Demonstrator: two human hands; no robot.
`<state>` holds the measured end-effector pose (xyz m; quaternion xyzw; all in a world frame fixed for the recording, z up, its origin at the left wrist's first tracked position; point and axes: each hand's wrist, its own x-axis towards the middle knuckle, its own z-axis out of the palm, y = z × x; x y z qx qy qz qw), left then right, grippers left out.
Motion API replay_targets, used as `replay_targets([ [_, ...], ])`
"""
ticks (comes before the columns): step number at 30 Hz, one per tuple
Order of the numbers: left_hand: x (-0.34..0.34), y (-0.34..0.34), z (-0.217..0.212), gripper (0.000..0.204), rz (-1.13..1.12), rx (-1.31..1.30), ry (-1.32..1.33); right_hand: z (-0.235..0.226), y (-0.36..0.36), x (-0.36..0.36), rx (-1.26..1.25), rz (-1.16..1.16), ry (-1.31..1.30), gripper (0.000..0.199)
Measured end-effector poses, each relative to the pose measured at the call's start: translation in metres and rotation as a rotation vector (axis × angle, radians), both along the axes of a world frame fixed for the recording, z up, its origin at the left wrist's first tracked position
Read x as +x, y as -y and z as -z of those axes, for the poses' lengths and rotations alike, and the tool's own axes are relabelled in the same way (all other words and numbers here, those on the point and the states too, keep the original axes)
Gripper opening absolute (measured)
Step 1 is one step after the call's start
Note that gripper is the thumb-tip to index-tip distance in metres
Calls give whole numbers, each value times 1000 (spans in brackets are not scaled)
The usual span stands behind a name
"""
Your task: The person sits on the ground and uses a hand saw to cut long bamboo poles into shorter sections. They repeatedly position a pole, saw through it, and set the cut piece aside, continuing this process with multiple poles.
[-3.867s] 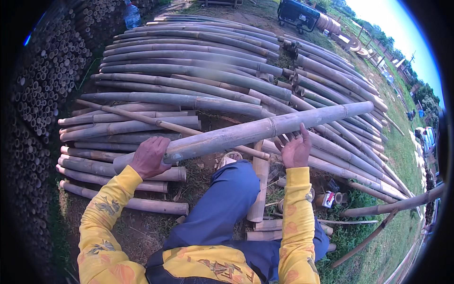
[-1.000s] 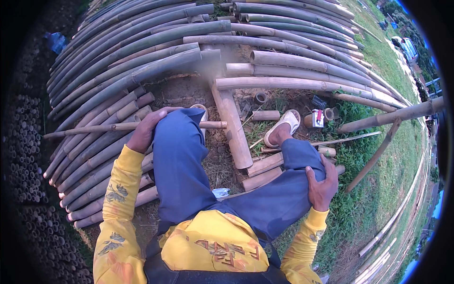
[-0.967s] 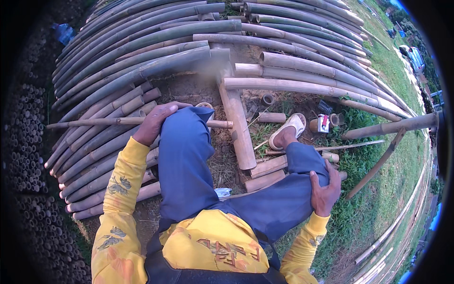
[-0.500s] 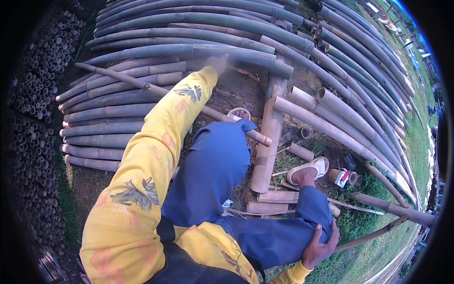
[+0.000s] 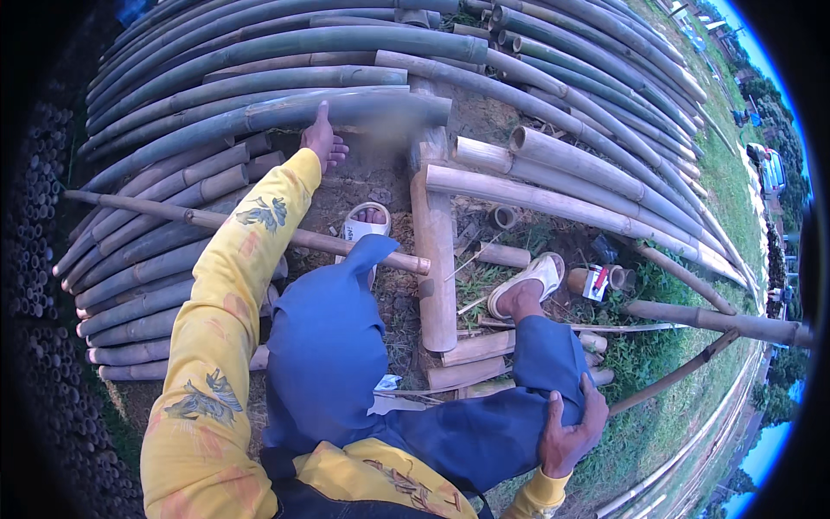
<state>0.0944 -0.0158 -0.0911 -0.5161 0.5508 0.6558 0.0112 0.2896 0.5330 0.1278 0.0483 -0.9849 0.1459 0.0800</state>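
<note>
My left hand [image 5: 324, 145] reaches far out in its yellow sleeve. Its thumb points up at the lower edge of a greenish bamboo pole [image 5: 277, 112], and its fingers are apart with nothing in them; whether the thumb touches the pole I cannot tell. That pole's right end lies over an upright-lying bamboo log [image 5: 437, 294]. My right hand [image 5: 571, 430] rests on my bent right leg in blue trousers [image 5: 551, 368], thumb and fingers spread. Between my left forearm and the log, a thin bamboo pole [image 5: 333, 240] runs slantwise, its right end near the log.
Bamboo poles [image 5: 596, 112] are stacked at the back and right, with shorter ones [image 5: 143, 324] on the left. Cut bamboo pieces [image 5: 471, 346] lie by my sandal [image 5: 538, 285]. A propped bamboo frame [image 5: 700, 316] stands at right, near a small container [image 5: 596, 281].
The view has swung so the scene sits further left. My left hand has turned from a blurred reach along the pole to thumb up, fingers apart. My right hand stays on my leg.
</note>
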Motion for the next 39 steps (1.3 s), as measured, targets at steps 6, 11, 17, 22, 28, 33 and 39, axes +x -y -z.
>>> replay_targets([
  [6,-43,-130,-47,29,1111,-984,-347,2,2,-5,41,7,-65,54],
  [11,-88,-196,-51,52,1402,-1543,-637,-2,-8,2,11,57,-117,53],
  [17,-85,-241,-21,49,1496,-1803,-527,-1,-24,5,-27,112,-126,53],
  [22,-101,-233,52,36,1376,-1929,-491,-4,-26,-2,-40,82,-126,53],
  [28,-90,-238,1,44,1525,-1649,-566,-2,-26,2,-40,117,-125,53],
  [33,-114,-218,-55,51,1417,-1637,-663,-6,-19,-1,-77,90,-102,53],
  [39,-151,-159,-89,43,1378,-1632,-324,1,-21,0,-82,54,-109,54],
])
